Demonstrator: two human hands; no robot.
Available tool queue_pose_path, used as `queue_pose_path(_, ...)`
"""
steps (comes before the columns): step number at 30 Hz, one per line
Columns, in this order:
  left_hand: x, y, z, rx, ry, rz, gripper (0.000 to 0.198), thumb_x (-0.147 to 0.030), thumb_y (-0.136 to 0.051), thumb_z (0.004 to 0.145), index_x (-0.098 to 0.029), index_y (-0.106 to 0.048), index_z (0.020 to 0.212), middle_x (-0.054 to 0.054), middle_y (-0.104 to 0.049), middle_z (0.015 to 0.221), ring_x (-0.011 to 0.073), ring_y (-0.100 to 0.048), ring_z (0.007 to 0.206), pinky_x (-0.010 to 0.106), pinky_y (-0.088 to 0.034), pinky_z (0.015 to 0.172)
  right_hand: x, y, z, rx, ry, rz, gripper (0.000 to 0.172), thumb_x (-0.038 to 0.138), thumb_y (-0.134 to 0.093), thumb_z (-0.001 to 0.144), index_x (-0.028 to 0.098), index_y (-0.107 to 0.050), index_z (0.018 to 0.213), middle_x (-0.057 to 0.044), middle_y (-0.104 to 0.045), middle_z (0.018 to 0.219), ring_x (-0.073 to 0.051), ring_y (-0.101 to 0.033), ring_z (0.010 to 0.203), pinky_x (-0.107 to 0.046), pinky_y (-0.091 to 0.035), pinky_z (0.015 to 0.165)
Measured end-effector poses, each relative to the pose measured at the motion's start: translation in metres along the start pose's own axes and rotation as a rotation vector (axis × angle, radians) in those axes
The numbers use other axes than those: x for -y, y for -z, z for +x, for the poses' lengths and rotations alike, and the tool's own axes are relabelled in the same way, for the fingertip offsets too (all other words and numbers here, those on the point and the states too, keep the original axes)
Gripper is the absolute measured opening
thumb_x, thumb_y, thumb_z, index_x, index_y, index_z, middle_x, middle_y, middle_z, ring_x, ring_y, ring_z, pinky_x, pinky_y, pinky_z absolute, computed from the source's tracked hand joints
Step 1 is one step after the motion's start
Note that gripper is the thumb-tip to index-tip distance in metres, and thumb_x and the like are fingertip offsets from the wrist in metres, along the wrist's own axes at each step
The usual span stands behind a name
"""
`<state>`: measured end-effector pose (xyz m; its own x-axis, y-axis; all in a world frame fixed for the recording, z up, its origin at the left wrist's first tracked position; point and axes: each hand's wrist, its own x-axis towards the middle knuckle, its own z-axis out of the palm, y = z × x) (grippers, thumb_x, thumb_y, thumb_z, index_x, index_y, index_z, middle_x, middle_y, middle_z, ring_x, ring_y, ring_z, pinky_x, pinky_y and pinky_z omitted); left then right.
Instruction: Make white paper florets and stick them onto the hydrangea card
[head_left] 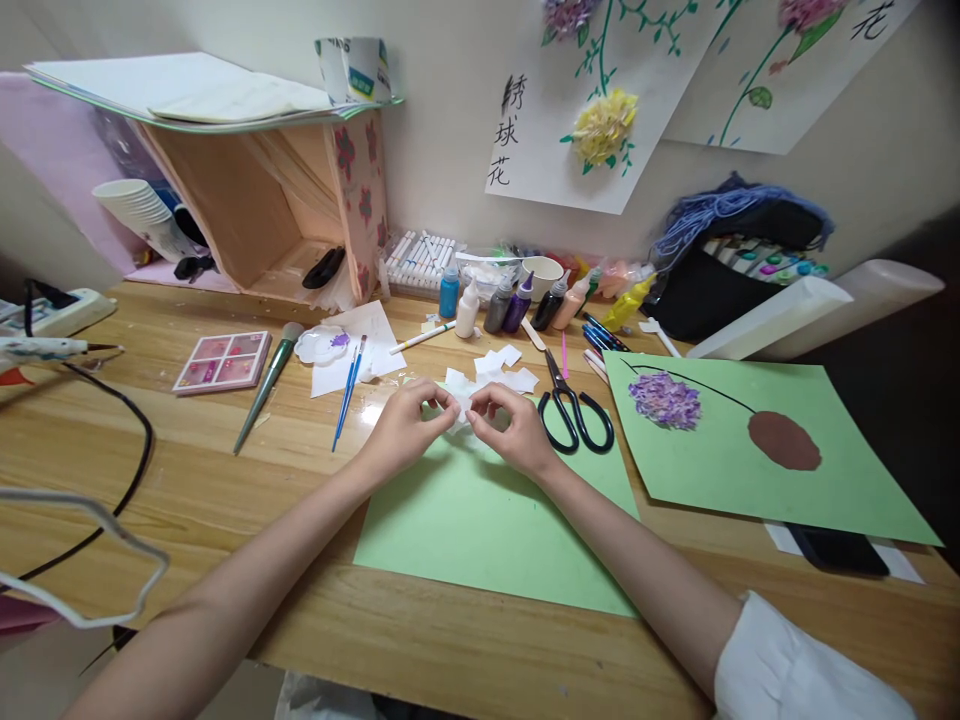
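My left hand [409, 425] and my right hand [514, 428] meet over the far edge of a blank green sheet [480, 525] on the wooden desk [225, 470]. Both pinch a small piece of white tissue paper [461, 410] between their fingertips. More white tissue squares [495, 372] lie just behind the hands. Black-handled scissors [574, 410] lie right of my right hand.
A second green sheet [765, 460] with a purple flower and a brown oval lies at right. Paint bottles [517, 300], blue brushes [349, 385], a large brush [266, 385], a pink palette [223, 362], a glue gun [45, 348] with its cable and a phone [836, 548] surround the work area.
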<state>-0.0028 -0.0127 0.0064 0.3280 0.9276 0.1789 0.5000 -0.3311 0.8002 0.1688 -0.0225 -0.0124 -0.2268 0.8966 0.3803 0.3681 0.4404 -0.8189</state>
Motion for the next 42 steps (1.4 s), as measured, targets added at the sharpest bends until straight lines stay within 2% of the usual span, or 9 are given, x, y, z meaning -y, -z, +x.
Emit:
queue_pose_path(4,0.000,-0.003,-0.001,0.032,0.036,-0.038,0.017,-0.032,-0.055,0.079,-0.017,-0.063,0.075,0.002,-0.063,0.077,0.0143,-0.053,0.073,0.025,-0.038,0.063,0.000,-0.001,0.000,0.007,-0.004,-0.021,0.008,0.023,-0.057,0.077,0.019,-0.055,0.071,0.000,-0.055,0.067,-0.013,-0.047,0.062,-0.025,-0.039,0.058)
queue_pose_path(8,0.000,-0.004,-0.002,0.000,0.055,-0.023,0.017,-0.032,-0.056,0.078,-0.017,-0.063,0.074,0.003,-0.064,0.077,0.0147,-0.054,0.073,0.025,-0.039,0.063,-0.001,-0.001,0.000,-0.008,-0.020,-0.036,0.010,0.023,-0.055,0.078,0.018,-0.055,0.070,0.001,-0.053,0.065,-0.012,-0.047,0.061,-0.025,-0.038,0.057)
queue_pose_path(14,-0.006,-0.002,-0.007,-0.072,-0.050,0.051,0.017,-0.032,-0.055,0.081,-0.019,-0.067,0.082,0.003,-0.069,0.083,0.0157,-0.059,0.075,0.028,-0.043,0.072,-0.003,-0.001,0.000,-0.007,-0.101,0.100,0.017,0.030,-0.053,0.083,0.018,-0.058,0.072,0.000,-0.059,0.070,-0.013,-0.051,0.064,-0.025,-0.040,0.060)
queue_pose_path(20,-0.010,-0.002,-0.010,-0.098,-0.071,0.044,0.021,-0.035,-0.056,0.081,-0.021,-0.071,0.084,0.003,-0.071,0.083,0.0162,-0.061,0.074,0.027,-0.045,0.071,-0.001,0.003,0.001,0.061,-0.102,0.175,0.027,0.034,-0.045,0.088,0.018,-0.061,0.071,-0.002,-0.062,0.072,-0.015,-0.056,0.071,-0.026,-0.042,0.065)
queue_pose_path(24,-0.008,-0.002,-0.009,-0.108,-0.008,-0.017,0.022,-0.036,-0.056,0.081,-0.020,-0.071,0.082,0.003,-0.071,0.082,0.0159,-0.061,0.073,0.026,-0.045,0.067,-0.001,0.003,0.000,0.071,-0.093,0.155,0.020,0.031,-0.050,0.085,0.018,-0.063,0.077,-0.002,-0.062,0.073,-0.014,-0.054,0.067,-0.026,-0.041,0.060)
queue_pose_path(29,-0.009,-0.002,-0.009,-0.098,0.040,-0.070,0.025,-0.038,-0.057,0.080,-0.018,-0.071,0.078,0.004,-0.071,0.079,0.0160,-0.061,0.071,0.025,-0.044,0.065,-0.004,0.000,-0.002,0.029,-0.085,0.106,0.009,0.026,-0.058,0.078,0.019,-0.062,0.077,0.002,-0.053,0.063,-0.011,-0.045,0.056,-0.023,-0.037,0.053)
queue_pose_path(38,-0.011,-0.004,-0.009,-0.084,0.009,-0.097,0.025,-0.037,-0.055,0.081,-0.018,-0.072,0.076,0.003,-0.071,0.078,0.0147,-0.060,0.070,0.024,-0.044,0.066,-0.003,0.001,-0.001,0.036,-0.136,0.177,0.015,0.032,-0.058,0.080,0.018,-0.060,0.075,-0.001,-0.059,0.071,-0.012,-0.050,0.062,-0.024,-0.040,0.057)
queue_pose_path(42,-0.011,-0.005,-0.009,-0.074,0.015,-0.103,0.025,-0.038,-0.055,0.081,-0.019,-0.072,0.080,0.003,-0.072,0.081,0.0156,-0.061,0.073,0.025,-0.045,0.067,-0.003,0.001,0.000,0.056,-0.139,0.208,0.017,0.034,-0.057,0.081,0.018,-0.059,0.076,-0.001,-0.058,0.072,-0.013,-0.051,0.064,-0.025,-0.040,0.058)
